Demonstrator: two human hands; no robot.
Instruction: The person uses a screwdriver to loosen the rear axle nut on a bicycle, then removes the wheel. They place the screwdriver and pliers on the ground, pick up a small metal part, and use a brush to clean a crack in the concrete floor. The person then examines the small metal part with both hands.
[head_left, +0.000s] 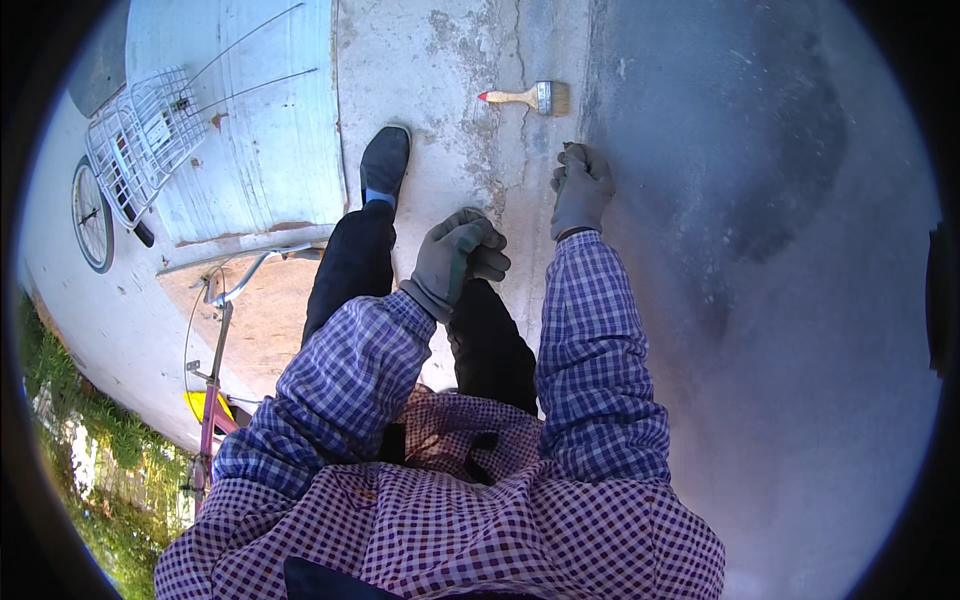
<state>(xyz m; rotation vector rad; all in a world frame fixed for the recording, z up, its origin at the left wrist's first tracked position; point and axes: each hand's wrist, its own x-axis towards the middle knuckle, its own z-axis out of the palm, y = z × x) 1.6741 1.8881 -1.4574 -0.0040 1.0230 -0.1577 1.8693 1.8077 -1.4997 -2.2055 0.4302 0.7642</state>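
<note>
The right hand [582, 188] pressed against the grey wall [760, 200], fingers closed, perhaps around a small tool. The left hand [458, 255] rested curled on the knee, holding nothing. The paintbrush [530, 97] lay untouched nearby.

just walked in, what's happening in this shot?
A person in a checked shirt and grey gloves crouches on a concrete surface. The right hand is stretched forward, pressed against the concrete at the edge of a darker grey patch; whether it grips anything is unclear. The left hand rests curled over the knee, with nothing visible in it. A wooden-handled paintbrush lies untouched on the concrete just beyond the right hand. A bicycle with a white wire basket stands to the left.
</note>
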